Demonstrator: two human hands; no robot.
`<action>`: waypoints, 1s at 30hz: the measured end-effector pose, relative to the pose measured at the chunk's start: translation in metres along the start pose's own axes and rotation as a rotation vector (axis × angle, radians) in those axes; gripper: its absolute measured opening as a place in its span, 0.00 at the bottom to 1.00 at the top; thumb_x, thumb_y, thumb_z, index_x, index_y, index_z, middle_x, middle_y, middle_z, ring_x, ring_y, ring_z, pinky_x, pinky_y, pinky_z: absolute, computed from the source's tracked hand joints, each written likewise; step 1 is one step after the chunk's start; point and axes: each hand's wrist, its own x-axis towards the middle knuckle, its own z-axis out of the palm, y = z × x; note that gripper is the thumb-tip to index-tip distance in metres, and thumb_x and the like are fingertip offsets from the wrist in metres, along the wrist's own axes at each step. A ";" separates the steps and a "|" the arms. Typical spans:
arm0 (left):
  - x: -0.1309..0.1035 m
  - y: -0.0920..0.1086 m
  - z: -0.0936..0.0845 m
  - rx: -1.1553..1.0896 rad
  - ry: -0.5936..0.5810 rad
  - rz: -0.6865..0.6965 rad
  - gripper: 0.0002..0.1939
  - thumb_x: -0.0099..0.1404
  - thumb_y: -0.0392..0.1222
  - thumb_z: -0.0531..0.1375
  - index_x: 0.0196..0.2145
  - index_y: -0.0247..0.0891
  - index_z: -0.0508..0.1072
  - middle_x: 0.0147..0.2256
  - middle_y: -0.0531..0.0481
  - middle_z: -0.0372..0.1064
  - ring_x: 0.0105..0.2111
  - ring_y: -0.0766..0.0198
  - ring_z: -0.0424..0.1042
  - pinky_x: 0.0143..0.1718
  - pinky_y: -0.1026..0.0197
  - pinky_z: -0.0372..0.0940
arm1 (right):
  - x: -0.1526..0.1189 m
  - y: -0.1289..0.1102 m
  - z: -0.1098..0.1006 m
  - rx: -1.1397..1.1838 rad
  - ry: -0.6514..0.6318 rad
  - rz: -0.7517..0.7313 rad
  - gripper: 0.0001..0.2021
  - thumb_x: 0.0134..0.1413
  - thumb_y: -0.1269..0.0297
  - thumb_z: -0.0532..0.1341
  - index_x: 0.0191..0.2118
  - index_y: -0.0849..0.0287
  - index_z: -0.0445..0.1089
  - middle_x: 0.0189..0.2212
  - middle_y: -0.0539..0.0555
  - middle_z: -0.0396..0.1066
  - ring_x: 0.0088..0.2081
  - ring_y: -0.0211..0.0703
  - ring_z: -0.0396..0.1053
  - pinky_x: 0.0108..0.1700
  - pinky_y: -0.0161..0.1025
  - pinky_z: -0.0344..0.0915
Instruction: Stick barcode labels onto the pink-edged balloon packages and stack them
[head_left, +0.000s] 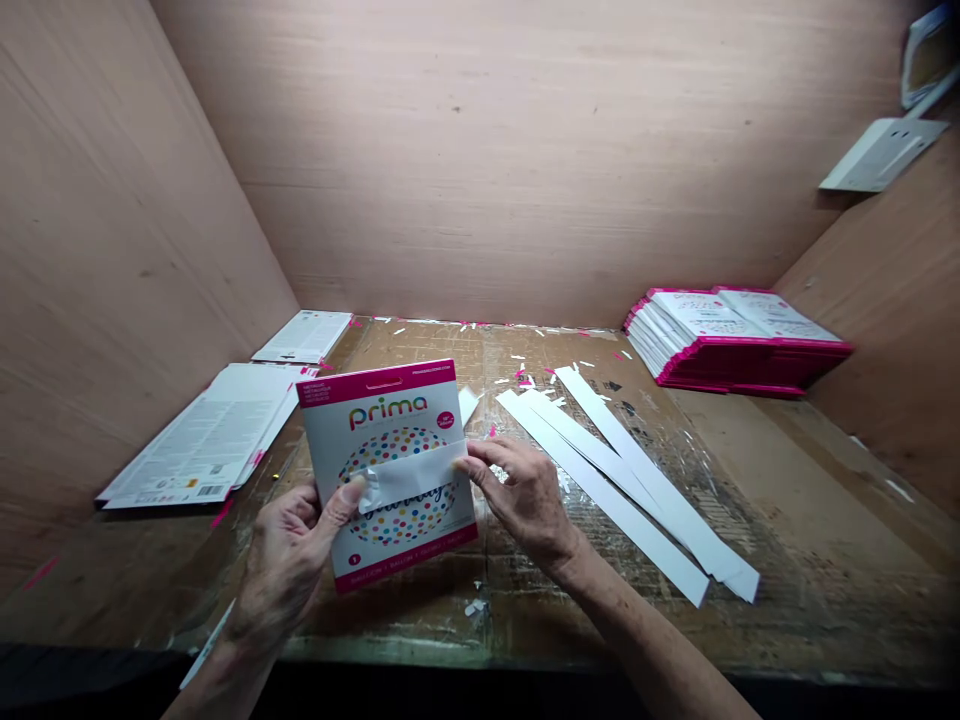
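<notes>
A white and pink "prima" balloon packet [401, 555] is held up over the cardboard-covered table, tilted slightly. My left hand [300, 535] grips its left side, with the thumb on the front pressing one end of a white paper strip [412, 474]. That strip lies across the packet's dotted round print. My right hand [525, 495] pinches the other end of the strip at the packet's right edge. The fingers behind the packet are hidden.
Long white strips [607, 490] lie right of centre among small white and pink scraps. Flat white cards [187, 440] are stacked at the left. Pink-edged packets [720, 345] are piled at the back right. Wooden walls [487, 150] enclose the table [750, 450].
</notes>
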 end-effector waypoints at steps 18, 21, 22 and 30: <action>-0.011 -0.011 0.015 0.144 -0.096 -0.018 0.16 0.50 0.52 0.70 0.28 0.36 0.76 0.22 0.50 0.77 0.21 0.58 0.75 0.23 0.61 0.72 | -0.005 0.007 0.009 0.823 -0.342 0.511 0.19 0.34 0.53 0.73 0.32 0.62 0.78 0.29 0.53 0.78 0.30 0.42 0.74 0.35 0.41 0.72; -0.012 -0.013 0.027 0.146 -0.120 0.011 0.16 0.52 0.51 0.69 0.30 0.35 0.76 0.25 0.49 0.78 0.24 0.57 0.76 0.24 0.62 0.71 | -0.010 0.006 0.012 0.918 -0.293 0.518 0.20 0.36 0.55 0.73 0.37 0.61 0.77 0.34 0.54 0.78 0.34 0.45 0.76 0.40 0.44 0.73; -0.012 -0.013 0.030 0.143 -0.129 0.006 0.16 0.53 0.51 0.69 0.31 0.35 0.76 0.25 0.49 0.78 0.24 0.57 0.76 0.25 0.62 0.71 | -0.011 0.005 0.012 0.949 -0.282 0.515 0.20 0.37 0.56 0.73 0.37 0.61 0.77 0.34 0.54 0.78 0.35 0.45 0.76 0.41 0.44 0.73; -0.023 -0.002 0.027 -0.229 -0.349 -0.261 0.32 0.52 0.67 0.63 0.37 0.32 0.77 0.33 0.39 0.79 0.35 0.47 0.78 0.34 0.54 0.74 | -0.015 0.010 -0.016 1.052 -0.192 0.441 0.16 0.42 0.62 0.72 0.39 0.61 0.76 0.37 0.57 0.78 0.37 0.48 0.77 0.42 0.45 0.74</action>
